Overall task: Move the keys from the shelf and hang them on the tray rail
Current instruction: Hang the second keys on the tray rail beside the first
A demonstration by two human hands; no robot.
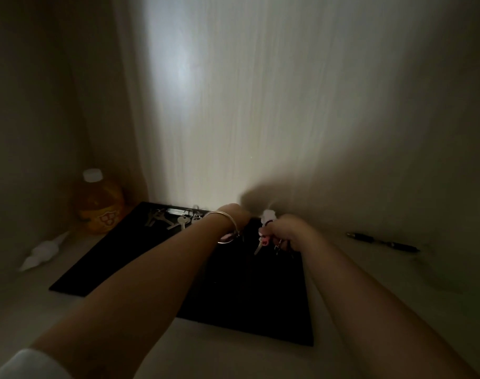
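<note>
A black tray [102, 258] lies on the pale shelf against the back wall. Its metal rail [176, 210] runs along the far edge, and a bunch of silver keys [182, 221] hangs from it at the left. My right hand [288, 232] is closed on another key bunch [263, 240] with a white and pink charm, held just above the tray's far edge. My left hand [233, 214], a silver bangle on its wrist, reaches to the rail beside it; its fingers are hidden behind the wrist.
An orange juice bottle [98, 205] with a white cap stands in the back left corner. A white object [43, 250] lies left of the tray. A dark pen [383, 242] lies on the shelf to the right. The scene is dim.
</note>
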